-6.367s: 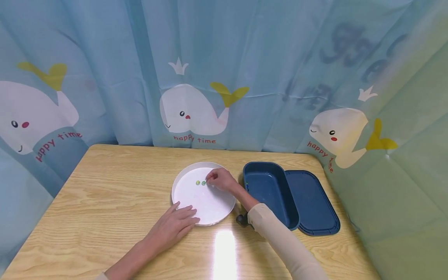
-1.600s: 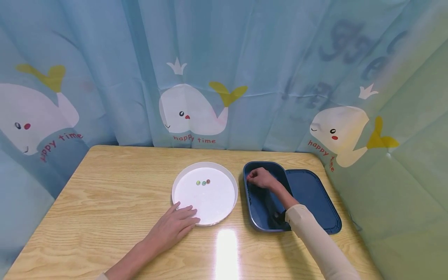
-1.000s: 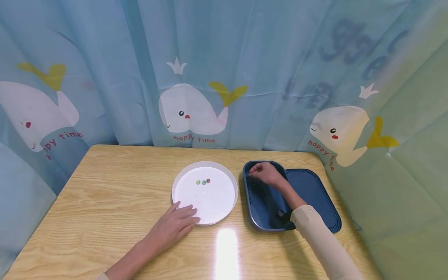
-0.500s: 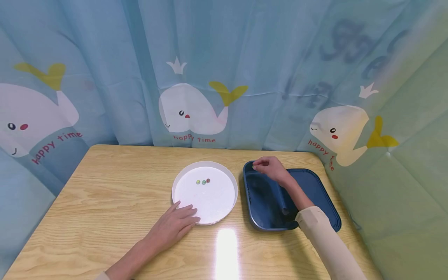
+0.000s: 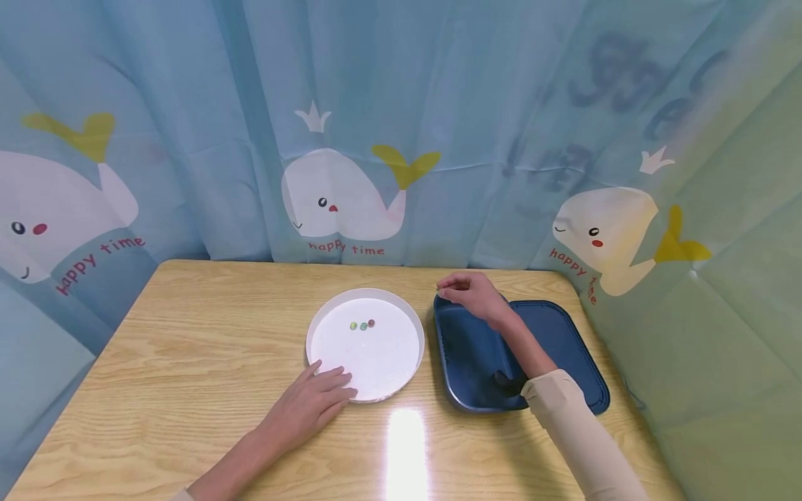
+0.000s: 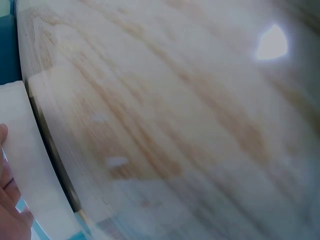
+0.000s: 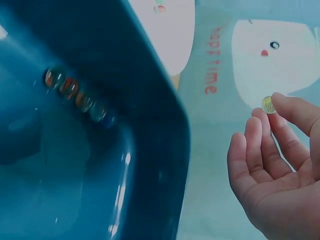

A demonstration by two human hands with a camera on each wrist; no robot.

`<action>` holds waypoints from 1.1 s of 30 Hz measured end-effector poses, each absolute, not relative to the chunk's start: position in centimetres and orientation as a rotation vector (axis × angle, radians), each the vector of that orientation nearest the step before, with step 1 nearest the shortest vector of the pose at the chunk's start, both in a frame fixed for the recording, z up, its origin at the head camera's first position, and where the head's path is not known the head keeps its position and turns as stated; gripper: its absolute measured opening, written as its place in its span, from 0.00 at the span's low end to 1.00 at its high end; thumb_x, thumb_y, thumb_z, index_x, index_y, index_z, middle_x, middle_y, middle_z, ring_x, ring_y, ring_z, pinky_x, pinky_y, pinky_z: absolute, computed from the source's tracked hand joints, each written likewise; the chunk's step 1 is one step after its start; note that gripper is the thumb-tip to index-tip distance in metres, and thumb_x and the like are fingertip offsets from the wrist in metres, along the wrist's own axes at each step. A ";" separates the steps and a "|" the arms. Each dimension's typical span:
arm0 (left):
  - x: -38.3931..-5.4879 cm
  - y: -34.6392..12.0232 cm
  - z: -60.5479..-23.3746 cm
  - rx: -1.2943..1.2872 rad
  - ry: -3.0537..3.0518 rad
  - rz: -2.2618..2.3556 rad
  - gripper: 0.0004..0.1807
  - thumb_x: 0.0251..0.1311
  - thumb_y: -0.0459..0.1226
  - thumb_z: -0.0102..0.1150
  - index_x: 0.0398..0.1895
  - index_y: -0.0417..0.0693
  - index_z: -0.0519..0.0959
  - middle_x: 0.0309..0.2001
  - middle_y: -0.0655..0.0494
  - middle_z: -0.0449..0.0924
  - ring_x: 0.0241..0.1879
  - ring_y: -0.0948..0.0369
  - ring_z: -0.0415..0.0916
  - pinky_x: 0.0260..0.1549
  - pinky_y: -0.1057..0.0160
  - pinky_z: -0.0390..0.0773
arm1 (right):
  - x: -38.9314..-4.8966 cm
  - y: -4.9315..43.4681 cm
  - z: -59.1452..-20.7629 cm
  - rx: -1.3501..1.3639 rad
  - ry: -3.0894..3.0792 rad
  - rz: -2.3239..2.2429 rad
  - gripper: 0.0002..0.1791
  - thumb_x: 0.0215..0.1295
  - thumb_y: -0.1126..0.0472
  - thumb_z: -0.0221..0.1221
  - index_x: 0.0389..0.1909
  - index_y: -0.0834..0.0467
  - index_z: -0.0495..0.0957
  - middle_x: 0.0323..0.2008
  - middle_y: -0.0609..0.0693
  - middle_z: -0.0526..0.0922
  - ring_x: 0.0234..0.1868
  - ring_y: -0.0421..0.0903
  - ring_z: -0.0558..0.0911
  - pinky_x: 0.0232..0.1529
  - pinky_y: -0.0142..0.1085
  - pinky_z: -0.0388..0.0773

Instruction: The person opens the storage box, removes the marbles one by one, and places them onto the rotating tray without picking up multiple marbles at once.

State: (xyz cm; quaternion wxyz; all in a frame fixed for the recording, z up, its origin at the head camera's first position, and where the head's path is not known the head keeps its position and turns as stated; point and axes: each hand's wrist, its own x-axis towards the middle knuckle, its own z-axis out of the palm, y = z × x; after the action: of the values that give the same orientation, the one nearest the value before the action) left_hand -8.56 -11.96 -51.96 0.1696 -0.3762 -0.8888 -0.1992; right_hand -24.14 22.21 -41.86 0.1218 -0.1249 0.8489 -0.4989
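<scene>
My right hand (image 5: 475,296) is over the back left corner of a dark blue box (image 5: 466,341). Its thumb and index finger pinch a yellow-green glass marble (image 7: 268,104), plain in the right wrist view, at about rim height or above. Several more marbles (image 7: 71,87) lie in a row along the box's inner wall. My left hand (image 5: 313,402) rests with spread fingers on the near left rim of a round white tray (image 5: 376,369). Three marbles sit in a short row in the tray: a yellow-green one (image 5: 354,325), a blue-green one (image 5: 363,326) and a reddish one (image 5: 372,323).
The box's dark blue lid (image 5: 560,341) lies to its right, partly behind the right forearm. Everything stands on a wooden table (image 5: 207,334). A blue curtain (image 5: 489,139) with whale prints hangs right behind the table's back edge.
My right hand left a reddish marble in the tray, moved right into the box, then rose with a yellow-green marble and now shifts slightly left. The left hand stays put.
</scene>
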 end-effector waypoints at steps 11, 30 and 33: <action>-8.4 -11.9 -51.9 -1.064 -2.536 -0.559 0.12 0.60 0.38 0.65 0.47 0.52 0.87 0.53 0.50 0.84 0.58 0.51 0.78 0.62 0.39 0.66 | -23.5 19.2 -41.6 -0.411 2.433 -1.454 0.16 0.70 0.64 0.60 0.53 0.69 0.80 0.47 0.57 0.84 0.50 0.57 0.81 0.56 0.54 0.78; -8.3 -11.8 -51.8 -1.058 -2.544 -0.570 0.12 0.61 0.38 0.64 0.47 0.52 0.87 0.53 0.50 0.84 0.58 0.51 0.78 0.62 0.38 0.66 | -23.4 15.8 -42.9 -0.518 2.461 -1.365 0.12 0.69 0.62 0.62 0.49 0.64 0.84 0.40 0.51 0.85 0.43 0.47 0.82 0.49 0.43 0.82; -8.3 -11.8 -51.8 -1.060 -2.541 -0.571 0.12 0.61 0.38 0.64 0.47 0.52 0.87 0.53 0.50 0.84 0.58 0.51 0.78 0.62 0.38 0.66 | -23.3 15.2 -43.0 -0.517 2.452 -1.348 0.13 0.69 0.62 0.62 0.50 0.65 0.83 0.40 0.50 0.85 0.42 0.46 0.82 0.48 0.42 0.82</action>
State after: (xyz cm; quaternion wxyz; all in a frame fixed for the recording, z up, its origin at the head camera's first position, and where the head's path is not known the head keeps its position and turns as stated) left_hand -8.29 -11.81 -51.76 0.1642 -0.3720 -0.8914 -0.2002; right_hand -23.31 15.22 -43.04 0.1475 -0.1799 0.8523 -0.4686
